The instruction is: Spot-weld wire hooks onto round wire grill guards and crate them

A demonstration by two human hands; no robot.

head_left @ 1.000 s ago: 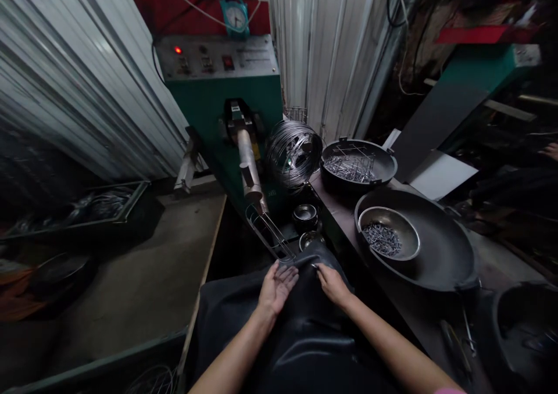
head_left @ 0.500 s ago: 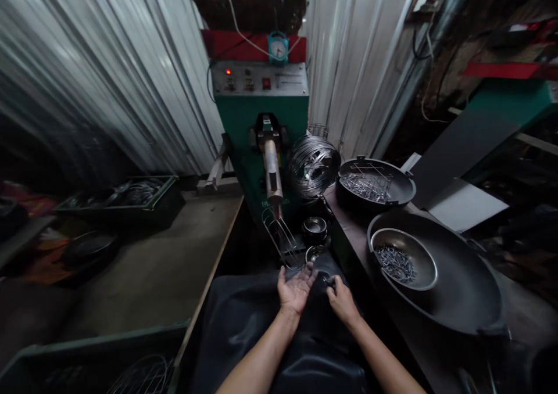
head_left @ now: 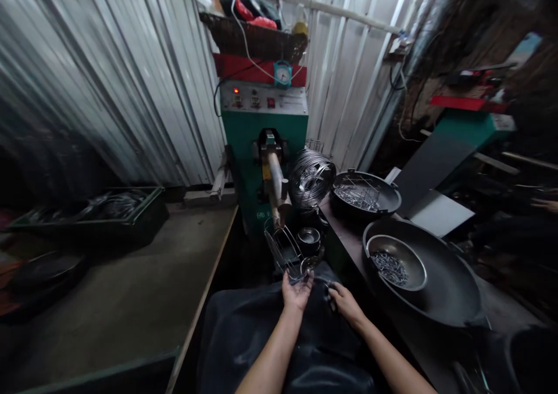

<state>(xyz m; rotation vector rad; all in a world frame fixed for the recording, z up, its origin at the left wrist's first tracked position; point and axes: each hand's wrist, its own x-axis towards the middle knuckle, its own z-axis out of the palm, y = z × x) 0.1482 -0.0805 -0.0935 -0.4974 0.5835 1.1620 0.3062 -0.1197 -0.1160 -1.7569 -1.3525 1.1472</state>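
Observation:
My left hand (head_left: 297,294) is palm up at the near end of a wire frame (head_left: 284,251). Its thumb and fingers are apart, with the frame's end between them; whether they touch it I cannot tell. The frame's far end is under the arm (head_left: 276,179) of a green machine (head_left: 239,132). Beside it, my right hand (head_left: 344,304) is closed in a pinch over my dark apron (head_left: 244,312). Something small and dark shows at its fingertips, too small to name. Small metal bowls (head_left: 308,236) stand just beyond my left hand.
On the right bench, a large dark pan (head_left: 453,283) holds a bowl (head_left: 422,266) of short metal pieces (head_left: 390,267). Behind it stands another pan (head_left: 394,199) with wire parts. A wire coil (head_left: 311,179) is beside the machine arm. Green crates (head_left: 150,214) lie left.
My view has tilted up and turned slightly right. My left hand has moved closer to the wire frame's near end. A short upright stub now shows beside the machine's arm. My right hand stays pinched.

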